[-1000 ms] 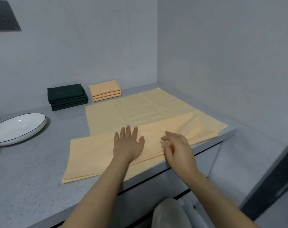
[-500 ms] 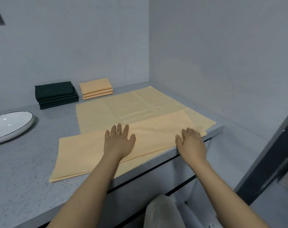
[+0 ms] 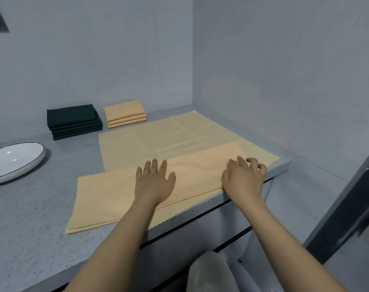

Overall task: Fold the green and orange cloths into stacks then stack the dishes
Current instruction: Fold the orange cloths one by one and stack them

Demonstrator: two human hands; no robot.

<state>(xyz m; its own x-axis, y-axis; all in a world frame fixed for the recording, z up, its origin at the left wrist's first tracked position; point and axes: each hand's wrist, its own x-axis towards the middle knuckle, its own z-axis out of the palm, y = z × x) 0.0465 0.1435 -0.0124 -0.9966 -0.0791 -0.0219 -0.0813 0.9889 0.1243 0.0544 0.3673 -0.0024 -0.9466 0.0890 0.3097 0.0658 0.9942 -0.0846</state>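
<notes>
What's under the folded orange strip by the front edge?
The spread orange cloth runs beneath the folded orange strip on the grey counter; both hands cover parts of the strip.

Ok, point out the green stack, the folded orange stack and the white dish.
green stack [image 3: 71, 115]: head view, top cloth's middle.
folded orange stack [image 3: 123, 109]: head view, top face.
white dish [image 3: 10, 161]: head view, inner surface.

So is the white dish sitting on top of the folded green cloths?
No, the white dish rests on the grey counter at the left, apart from the stack of green cloths further back.
</notes>
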